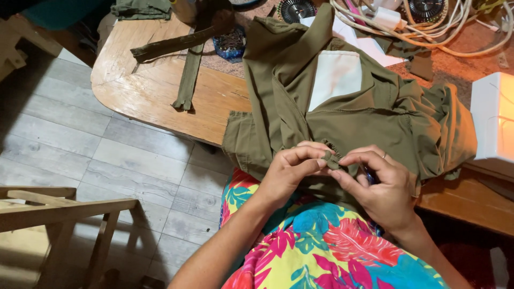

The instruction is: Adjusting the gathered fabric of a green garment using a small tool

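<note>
An olive green garment (342, 115) with a white pocket lining (336, 75) lies over the wooden table edge and hangs into my lap. My left hand (292, 171) pinches a small fold of the olive fabric at the garment's lower edge. My right hand (383, 184) pinches the same fold from the right, fingertips almost touching the left ones. A small dark blue tool (369, 175) shows between the right hand's fingers; what it is stays unclear. A ring sits on a right finger.
Olive fabric strips (187, 59) lie on the wooden table (144, 85) at the left. A white sewing machine (495, 115) stands at the right. White cables (428, 29) tangle at the back. A wooden chair (59, 211) stands lower left on grey floorboards.
</note>
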